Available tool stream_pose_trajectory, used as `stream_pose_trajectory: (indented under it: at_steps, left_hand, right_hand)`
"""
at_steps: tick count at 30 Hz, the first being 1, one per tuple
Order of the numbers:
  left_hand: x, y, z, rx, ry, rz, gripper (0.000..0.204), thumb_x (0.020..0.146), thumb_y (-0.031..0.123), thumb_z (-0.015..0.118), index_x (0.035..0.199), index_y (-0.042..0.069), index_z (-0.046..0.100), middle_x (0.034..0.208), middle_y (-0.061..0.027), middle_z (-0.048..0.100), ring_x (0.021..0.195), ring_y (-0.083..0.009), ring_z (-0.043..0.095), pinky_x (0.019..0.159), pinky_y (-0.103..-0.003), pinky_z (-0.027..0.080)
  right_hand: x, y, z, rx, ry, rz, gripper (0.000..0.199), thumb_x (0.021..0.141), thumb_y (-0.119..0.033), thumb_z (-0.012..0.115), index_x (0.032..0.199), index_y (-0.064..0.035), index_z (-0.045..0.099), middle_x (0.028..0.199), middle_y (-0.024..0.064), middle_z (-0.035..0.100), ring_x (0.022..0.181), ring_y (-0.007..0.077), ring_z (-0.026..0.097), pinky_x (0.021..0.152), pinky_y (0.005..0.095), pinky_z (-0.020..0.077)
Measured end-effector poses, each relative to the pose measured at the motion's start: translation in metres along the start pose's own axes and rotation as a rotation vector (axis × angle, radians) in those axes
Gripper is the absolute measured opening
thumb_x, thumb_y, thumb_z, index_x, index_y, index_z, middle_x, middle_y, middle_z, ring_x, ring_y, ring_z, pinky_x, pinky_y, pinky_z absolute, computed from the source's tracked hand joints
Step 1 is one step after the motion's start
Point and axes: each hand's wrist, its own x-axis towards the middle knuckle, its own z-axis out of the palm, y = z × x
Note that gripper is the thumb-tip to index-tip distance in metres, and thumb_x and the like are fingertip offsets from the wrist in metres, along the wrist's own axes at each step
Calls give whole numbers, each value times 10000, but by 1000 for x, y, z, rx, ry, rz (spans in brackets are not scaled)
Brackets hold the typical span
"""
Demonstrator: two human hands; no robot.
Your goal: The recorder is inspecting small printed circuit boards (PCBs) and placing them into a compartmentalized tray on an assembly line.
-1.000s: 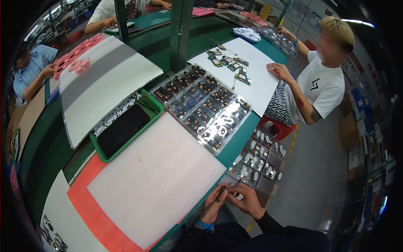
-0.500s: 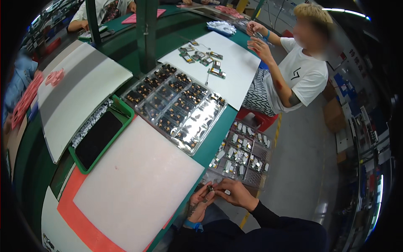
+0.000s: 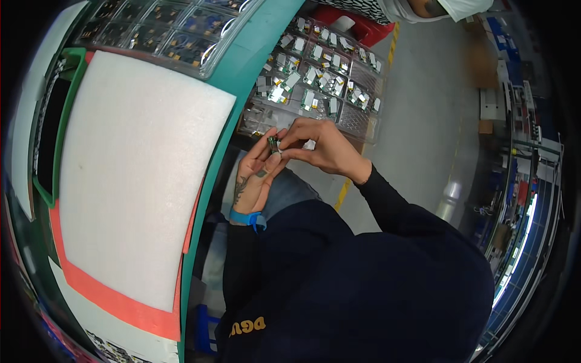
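Observation:
A small green circuit board [image 3: 274, 145] is pinched between my two hands, over my lap beside the bench. My left hand [image 3: 254, 172], with a blue strap [image 3: 247, 218] round its wrist, is palm up and closed on the board's lower end with thumb and fingers. My right hand [image 3: 324, 147] comes from the right, its thumb and fingertips closed at the board's side. Those fingertips partly cover the board, so its details are too small to tell. Just beyond my hands is a clear compartment tray [image 3: 362, 77] holding several green boards with white pieces on them.
On the green bench [image 3: 264, 51] to my left lies a white foam sheet [image 3: 139, 181] over a red sheet [image 3: 115, 308]. Farther off are a clear tray [image 3: 210, 68] of small dark parts and a green bin [image 3: 72, 91]. Another person's red stool [image 3: 369, 33] stands beyond the board tray.
My view has swung down toward my lap, so hands and board tray appear higher in the picture. The person opposite is now mostly out of view. Both hands still hold the board.

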Motion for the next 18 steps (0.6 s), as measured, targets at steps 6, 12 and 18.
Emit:
stream_pose_trajectory:
  at_steps: [6,12,18]
  left_hand:
    - [-2,-3,-1,61,-48,39,669,962,44,690,1557,-15,389,1538,-175,502,1327,-230,572,1131,-341,471]
    - [0,1,3,108,-61,43,654,942,4,693,1537,-19,422,1537,-182,503,1357,-247,544,1156,-352,440]
    - [2,-2,0,119,-74,73,660,948,41,698,1538,-26,411,1538,-181,493,1358,-246,546,1153,-351,453]
  right_hand:
    - [-6,-4,-3,50,-14,88,100,833,-40,814,926,-30,776,867,52,689,749,175,582,685,294,465]
    - [-13,-1,3,70,39,82,83,838,-27,796,920,-37,783,856,45,682,740,167,569,671,285,459]
    - [-10,0,6,92,79,64,50,846,-1,744,889,-26,750,841,39,664,733,158,558,659,270,453]
